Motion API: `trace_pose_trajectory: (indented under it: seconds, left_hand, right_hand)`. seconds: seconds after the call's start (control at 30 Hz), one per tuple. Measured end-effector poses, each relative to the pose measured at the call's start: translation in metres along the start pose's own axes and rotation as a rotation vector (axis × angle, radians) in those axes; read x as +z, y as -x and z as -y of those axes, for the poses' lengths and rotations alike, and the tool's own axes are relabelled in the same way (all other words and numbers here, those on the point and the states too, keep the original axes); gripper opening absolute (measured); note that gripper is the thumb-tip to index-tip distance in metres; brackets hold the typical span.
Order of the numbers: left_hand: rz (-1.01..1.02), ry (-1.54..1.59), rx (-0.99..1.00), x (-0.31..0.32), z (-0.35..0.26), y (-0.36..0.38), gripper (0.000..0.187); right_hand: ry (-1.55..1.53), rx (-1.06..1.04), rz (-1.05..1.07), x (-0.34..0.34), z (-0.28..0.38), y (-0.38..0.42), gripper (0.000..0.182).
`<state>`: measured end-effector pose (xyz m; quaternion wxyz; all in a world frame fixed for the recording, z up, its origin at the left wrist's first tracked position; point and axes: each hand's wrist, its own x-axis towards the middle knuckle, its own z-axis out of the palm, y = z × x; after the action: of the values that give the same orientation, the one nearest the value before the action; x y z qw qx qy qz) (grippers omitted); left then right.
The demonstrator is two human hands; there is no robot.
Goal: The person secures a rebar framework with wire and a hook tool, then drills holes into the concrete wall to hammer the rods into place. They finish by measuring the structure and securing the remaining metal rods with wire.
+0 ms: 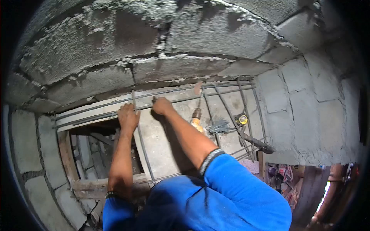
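Note:
My left hand (128, 116) is closed around a steel rebar (139, 138) where it crosses the long rebars running beside the block wall. Just to its right, my right hand (162, 106) is closed in a fist against the long rebars; a small dark end shows at its thumb side, but what it holds is hidden. Below the bars lies a pale panel (160, 154). On it, right of my right forearm, rest a trowel-like tool with a yellowish handle (197, 124), a bundle of grey tie wire (219, 127) and a yellow tape measure (242, 120).
A dark-handled hammer (259, 143) lies across the bars on the right. Rough concrete block walls (219, 38) rise in front and at both sides. An opening with a wooden frame (68, 156) drops away at left. Cluttered items (283, 177) lie lower right.

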<state>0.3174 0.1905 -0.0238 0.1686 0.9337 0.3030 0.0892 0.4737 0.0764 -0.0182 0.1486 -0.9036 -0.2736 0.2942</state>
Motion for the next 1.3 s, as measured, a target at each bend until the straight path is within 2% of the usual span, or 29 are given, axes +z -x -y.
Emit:
trace_pose_trajectory:
  seconds: [0.07, 0.1, 0.17, 0.27, 0.33, 0.37, 0.43, 0.5, 0.57, 0.6, 0.67, 0.7, 0.73, 0.77, 0.83, 0.93, 0.97, 1.07, 1.13, 1.23, 1.3]
  left_hand:
    - [-0.064, 0.053, -0.018, 0.013, 0.008, 0.010, 0.038]
    - [-0.282, 0.027, 0.073, 0.022, 0.011, 0.013, 0.038]
    - [-0.216, 0.100, 0.026, 0.010, 0.006, 0.010, 0.036]
    - [-0.068, 0.086, -0.006, -0.007, 0.004, -0.001, 0.036]
    - [-0.106, 0.103, 0.014, -0.001, 0.010, -0.003, 0.036]
    - [-0.166, 0.103, 0.012, 0.012, 0.014, -0.004, 0.036]
    - [-0.140, 0.161, 0.015, -0.004, 0.010, -0.004, 0.037]
    - [-0.140, 0.181, 0.003, -0.010, 0.008, -0.001, 0.038]
    - [-0.401, 0.364, 0.026, -0.007, 0.009, 0.003, 0.031]
    - [-0.400, 0.359, 0.026, -0.019, 0.006, 0.010, 0.031]
    - [0.147, 1.624, -0.308, -0.064, -0.009, 0.031, 0.022]
    - [0.190, 1.713, -0.288, -0.074, -0.010, 0.038, 0.018]
    - [0.183, 1.711, -0.289, -0.072, -0.008, 0.045, 0.018]
    - [0.144, 1.691, -0.331, -0.068, -0.004, 0.052, 0.019]
    - [0.048, 1.699, -0.421, -0.065, -0.003, 0.064, 0.024]
    - [0.034, 1.768, -0.480, -0.067, 0.002, 0.074, 0.024]
    - [0.058, 1.754, -0.565, -0.067, 0.002, 0.076, 0.024]
    - [0.052, 1.758, -0.540, -0.065, 0.007, 0.082, 0.025]
    - [0.047, 1.695, -0.543, -0.065, 0.009, 0.081, 0.022]
    - [0.044, 1.686, -0.535, -0.073, 0.005, 0.077, 0.023]
    - [0.094, 1.729, -0.459, -0.081, 0.001, 0.076, 0.020]
  right_hand:
    - [0.066, -0.116, 0.008, 0.010, -0.015, 0.001, 0.026]
    - [0.009, -0.067, 0.025, 0.008, -0.014, 0.005, 0.027]
    - [0.049, -0.076, 0.040, 0.003, -0.010, 0.006, 0.028]
    - [-0.027, -0.010, -0.055, -0.015, 0.012, 0.018, 0.029]
    - [-0.081, -0.036, -0.159, -0.022, 0.019, 0.032, 0.033]
    - [-0.105, -0.053, -0.156, -0.026, 0.021, 0.037, 0.033]
    - [-0.135, -0.085, -0.139, -0.035, 0.037, 0.057, 0.032]
    - [-0.517, -0.161, -0.074, -0.050, 0.055, 0.087, 0.037]
    - [-0.605, -0.135, -0.023, -0.048, 0.061, 0.101, 0.034]
    - [-0.684, -0.099, 0.015, -0.049, 0.062, 0.107, 0.032]
    - [-0.738, -0.058, 0.065, -0.048, 0.066, 0.119, 0.030]
    - [-0.760, -0.057, 0.131, -0.045, 0.065, 0.122, 0.029]
    - [-0.781, -0.060, 0.199, -0.042, 0.066, 0.125, 0.028]
    - [-0.661, -0.067, 0.253, -0.042, 0.065, 0.126, 0.026]
    - [-0.706, -0.083, 0.264, -0.027, 0.063, 0.129, 0.025]
    - [-0.751, -0.088, 0.250, -0.017, 0.059, 0.136, 0.024]
    - [-0.744, -0.083, 0.260, -0.015, 0.056, 0.137, 0.025]
    - [-0.634, -0.079, 0.216, -0.009, 0.042, 0.134, 0.027]
    - [-0.660, -0.091, 0.189, -0.007, 0.040, 0.135, 0.036]
    - [-0.694, -0.037, 0.223, -0.012, 0.043, 0.141, 0.031]
    - [-0.761, 0.042, 0.253, -0.019, 0.048, 0.146, 0.026]
